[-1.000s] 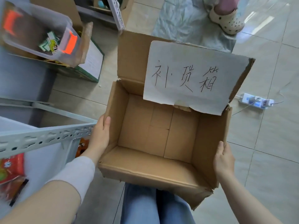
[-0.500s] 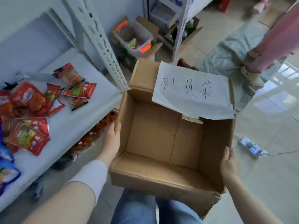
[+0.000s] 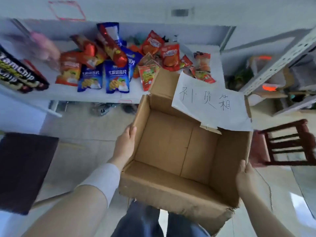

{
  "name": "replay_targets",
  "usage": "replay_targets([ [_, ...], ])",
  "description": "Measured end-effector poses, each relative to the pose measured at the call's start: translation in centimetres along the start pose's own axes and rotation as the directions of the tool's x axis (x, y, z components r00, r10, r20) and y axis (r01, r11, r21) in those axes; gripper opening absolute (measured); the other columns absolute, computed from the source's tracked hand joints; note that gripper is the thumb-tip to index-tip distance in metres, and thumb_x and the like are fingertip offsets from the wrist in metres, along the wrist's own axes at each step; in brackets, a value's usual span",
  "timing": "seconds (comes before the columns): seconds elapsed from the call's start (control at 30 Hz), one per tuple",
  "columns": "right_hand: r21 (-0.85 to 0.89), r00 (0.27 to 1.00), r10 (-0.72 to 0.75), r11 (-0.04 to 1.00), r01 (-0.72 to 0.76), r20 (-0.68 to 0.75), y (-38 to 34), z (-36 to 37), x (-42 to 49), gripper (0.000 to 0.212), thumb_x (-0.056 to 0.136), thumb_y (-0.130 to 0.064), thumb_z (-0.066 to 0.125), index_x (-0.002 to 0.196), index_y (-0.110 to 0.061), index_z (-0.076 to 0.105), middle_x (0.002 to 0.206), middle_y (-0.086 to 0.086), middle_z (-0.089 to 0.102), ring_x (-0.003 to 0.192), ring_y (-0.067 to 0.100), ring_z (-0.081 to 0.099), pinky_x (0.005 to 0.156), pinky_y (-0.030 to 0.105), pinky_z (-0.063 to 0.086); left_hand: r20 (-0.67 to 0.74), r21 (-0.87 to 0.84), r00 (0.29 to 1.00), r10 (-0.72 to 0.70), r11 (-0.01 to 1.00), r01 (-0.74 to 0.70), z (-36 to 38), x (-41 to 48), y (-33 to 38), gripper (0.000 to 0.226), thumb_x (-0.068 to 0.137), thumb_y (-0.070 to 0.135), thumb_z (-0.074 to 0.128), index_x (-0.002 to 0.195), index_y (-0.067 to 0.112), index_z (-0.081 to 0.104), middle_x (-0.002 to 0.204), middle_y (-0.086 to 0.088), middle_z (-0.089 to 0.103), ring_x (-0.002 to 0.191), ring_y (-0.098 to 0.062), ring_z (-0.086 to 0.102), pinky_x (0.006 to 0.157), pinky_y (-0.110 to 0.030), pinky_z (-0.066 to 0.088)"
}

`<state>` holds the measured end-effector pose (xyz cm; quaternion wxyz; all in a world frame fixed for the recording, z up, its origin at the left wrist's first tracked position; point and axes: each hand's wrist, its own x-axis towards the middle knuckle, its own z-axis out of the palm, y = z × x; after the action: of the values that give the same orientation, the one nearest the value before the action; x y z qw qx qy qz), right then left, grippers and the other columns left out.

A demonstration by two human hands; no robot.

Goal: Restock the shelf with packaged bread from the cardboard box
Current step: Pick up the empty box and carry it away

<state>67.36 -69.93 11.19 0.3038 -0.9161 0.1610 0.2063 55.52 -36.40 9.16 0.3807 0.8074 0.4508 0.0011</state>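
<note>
Far left on the floor (image 3: 89, 151) there's a dark mat (image 3: 22, 171), and above it a black chip bag (image 3: 18, 74) sits at the left end of the white shelf (image 3: 95, 97). Further along the shelf you've got a loose pile of snack packets (image 3: 116, 65) in red, orange and blue, some flat, some leaning on each other. Honestly can't tell which of them, if any, is bread.

Your left hand (image 3: 125, 142) lies flat against the outside of the left wall of the cardboard box (image 3: 171, 190), thumb up by the rim, so that grip is wide and just pressing. You hold the box up in front of you, near the shelf's front edge, flaps up, with its bare cardboard bottom showing. A white paper sign (image 3: 210, 106) with handwritten characters is on the back flap. Your right hand (image 3: 246, 178) presses the right wall the same way, grip wide too.

Right of that a dark red wooden stool (image 3: 289, 142) stands on the floor, with a second metal rack (image 3: 280, 60) behind it.
</note>
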Motion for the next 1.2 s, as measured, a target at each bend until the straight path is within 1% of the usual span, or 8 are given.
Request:
replay_targets([
  [0.13,-0.072,0.983,-0.156,0.984,0.163,0.098,-5.9,5.5,-2.4,0.045,0.1,-0.034,0.026,0.126,-0.003,0.046,0.124,0.03,0.053,0.115,0.047,0.047,0.095,0.047,0.035,-0.122,-0.102,0.974,-0.189,0.979,0.177,-6.9,-2.2,-6.8,0.05,0.098,0.045,0.025,0.132,0.015,0.044,0.121,-0.016,0.059,0.11,-0.035,0.055,0.089,-0.039,0.041],
  [0.27,-0.149,0.905,-0.343,0.91,0.386,0.251,-13.4,11.7,-4.9,0.048,0.099,-0.037,0.024,0.133,-0.007,0.042,0.129,0.028,0.051,0.118,0.046,0.046,0.097,0.048,0.036,-0.296,-0.193,0.893,-0.338,0.937,0.29,-13.0,-4.4,-13.0,0.048,0.098,0.044,0.024,0.127,0.015,0.048,0.115,-0.012,0.062,0.106,-0.031,0.057,0.077,-0.029,0.035],
  [0.4,-0.234,0.808,-0.426,0.806,0.543,0.408,-20.9,18.0,-8.0,0.059,0.097,-0.048,0.019,0.14,-0.012,0.035,0.139,0.023,0.043,0.128,0.042,0.039,0.108,0.05,0.027,-0.404,-0.388,0.743,-0.534,0.836,0.389,-17.3,-7.3,-17.7,0.046,0.098,0.041,0.026,0.124,0.011,0.05,0.119,-0.013,0.059,0.112,-0.035,0.052,0.093,-0.04,0.039],
  [0.53,-0.139,0.603,-0.529,0.672,0.727,0.597,-28.0,25.3,-12.7,0.055,0.099,-0.04,0.021,0.137,-0.005,0.039,0.136,0.027,0.045,0.124,0.044,0.042,0.105,0.048,0.03,-0.49,-0.554,0.55,-0.676,0.729,0.403,-20.7,-10.4,-22.2,0.045,0.099,0.039,0.027,0.135,0.018,0.042,0.129,-0.009,0.055,0.12,-0.033,0.048,0.092,-0.033,0.034],
  [0.7,-0.043,0.376,-0.604,0.491,0.87,0.702,-34.1,34.0,-22.1,0.051,0.101,-0.035,0.023,0.136,-0.003,0.04,0.136,0.026,0.045,0.125,0.043,0.04,0.107,0.047,0.027,-0.484,-0.697,0.316,-0.816,0.577,0.425,-24.3,-14.0,-28.3,0.047,0.098,0.044,0.025,0.132,0.019,0.046,0.125,-0.009,0.058,0.115,-0.032,0.052,0.091,-0.036,0.038],
  [0.83,0.024,0.232,-0.597,0.388,0.921,0.768,-37.9,41.5,-29.8,0.052,0.101,-0.035,0.021,0.138,-0.003,0.037,0.141,0.023,0.041,0.131,0.039,0.036,0.109,0.046,0.025,-0.464,-0.78,0.173,-0.868,0.494,0.385,-27.6,-14.7,-34.2,0.047,0.099,0.043,0.026,0.134,0.018,0.044,0.132,-0.008,0.054,0.121,-0.03,0.048,0.096,-0.035,0.036],
  [0.97,0.042,0.185,-0.587,0.352,0.935,0.788,-40.6,48.7,-35.8,0.05,0.101,-0.035,0.023,0.139,-0.005,0.036,0.144,0.019,0.038,0.134,0.037,0.034,0.11,0.044,0.026,-0.415,-0.83,0.104,-0.904,0.423,0.365,-30.6,-13.4,-40.2,0.051,0.098,0.046,0.024,0.137,0.019,0.04,0.137,-0.006,0.051,0.125,-0.029,0.046,0.103,-0.038,0.035],
  [1.2,0.052,0.125,-0.563,0.286,0.957,0.817,-44.5,59.4,-41.4,0.053,0.099,-0.04,0.021,0.14,-0.01,0.033,0.145,0.016,0.038,0.134,0.036,0.034,0.109,0.048,0.027,-0.384,-0.864,0.032,-0.923,0.371,0.342,-35.2,-9.7,-48.7,0.049,0.098,0.046,0.026,0.135,0.018,0.043,0.133,-0.008,0.054,0.122,-0.03,0.048,0.1,-0.038,0.036],
])
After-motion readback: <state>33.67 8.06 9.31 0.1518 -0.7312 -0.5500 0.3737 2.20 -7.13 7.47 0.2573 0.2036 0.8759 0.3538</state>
